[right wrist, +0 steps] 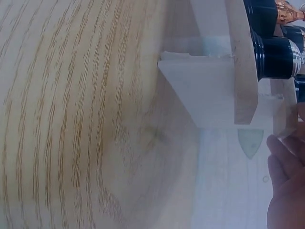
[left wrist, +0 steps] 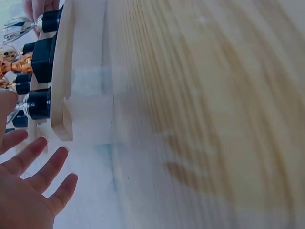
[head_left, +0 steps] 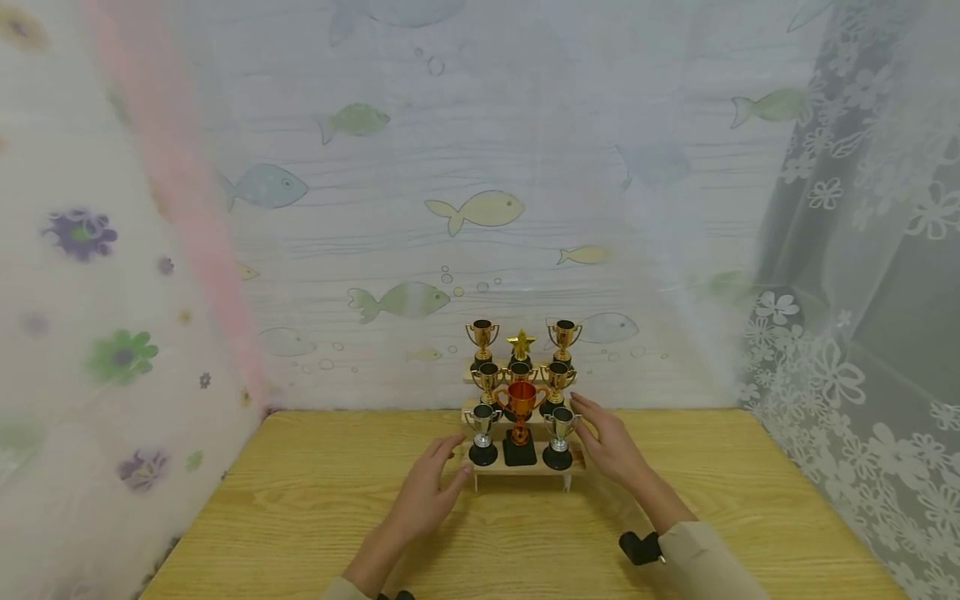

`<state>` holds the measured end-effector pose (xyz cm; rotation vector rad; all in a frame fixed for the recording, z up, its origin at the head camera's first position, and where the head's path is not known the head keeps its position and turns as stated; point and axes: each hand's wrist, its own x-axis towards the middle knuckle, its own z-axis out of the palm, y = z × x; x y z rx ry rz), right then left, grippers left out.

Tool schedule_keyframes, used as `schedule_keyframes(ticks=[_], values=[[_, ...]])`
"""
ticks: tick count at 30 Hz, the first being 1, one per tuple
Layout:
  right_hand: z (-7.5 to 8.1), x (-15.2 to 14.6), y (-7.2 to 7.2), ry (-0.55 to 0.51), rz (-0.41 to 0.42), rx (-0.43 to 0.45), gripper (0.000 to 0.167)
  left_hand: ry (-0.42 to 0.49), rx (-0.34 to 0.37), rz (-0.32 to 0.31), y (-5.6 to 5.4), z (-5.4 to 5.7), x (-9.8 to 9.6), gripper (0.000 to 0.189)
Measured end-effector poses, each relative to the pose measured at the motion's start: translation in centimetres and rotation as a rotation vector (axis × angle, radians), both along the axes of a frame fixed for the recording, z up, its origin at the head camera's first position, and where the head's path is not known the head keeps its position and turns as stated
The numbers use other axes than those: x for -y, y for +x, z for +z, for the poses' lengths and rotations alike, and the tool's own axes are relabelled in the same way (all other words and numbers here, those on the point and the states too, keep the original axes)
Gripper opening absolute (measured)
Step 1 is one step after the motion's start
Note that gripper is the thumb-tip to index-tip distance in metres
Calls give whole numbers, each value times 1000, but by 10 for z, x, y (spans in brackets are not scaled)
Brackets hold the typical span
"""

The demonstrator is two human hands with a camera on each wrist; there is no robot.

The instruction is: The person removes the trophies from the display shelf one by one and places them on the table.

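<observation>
A three-tiered wooden stand holds small trophies on black bases. On its lowest tier, a copper-coloured cup stands between two silver cups, the left one and the right one. Gold cups line the middle tier, such as this one. Up top, a gold star trophy sits between two gold cups. My left hand, fingers spread, is at the stand's left end. At the right end is my right hand, fingers extended; whether it touches the stand I cannot tell. Neither hand grips anything.
The stand rests on a wood-grain table near its back edge. Behind hangs a fish-printed sheet. A flowered sheet hangs on the left, and a lace curtain on the right. White supports hold up the tiers.
</observation>
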<state>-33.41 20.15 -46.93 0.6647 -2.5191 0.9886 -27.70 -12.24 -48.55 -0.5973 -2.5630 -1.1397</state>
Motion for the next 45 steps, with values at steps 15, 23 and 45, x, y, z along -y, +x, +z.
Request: schedule_keyframes(ticks=[15, 23, 45], values=[[1, 4, -3, -43, -52, 24, 39, 116, -102, 62, -13, -1, -20, 36], [0, 5, -4, -56, -58, 23, 38, 177, -84, 61, -16, 1, -29, 26], [1, 5, -6, -54, -69, -5, 36, 200, -95, 62, -28, -4, -33, 22]])
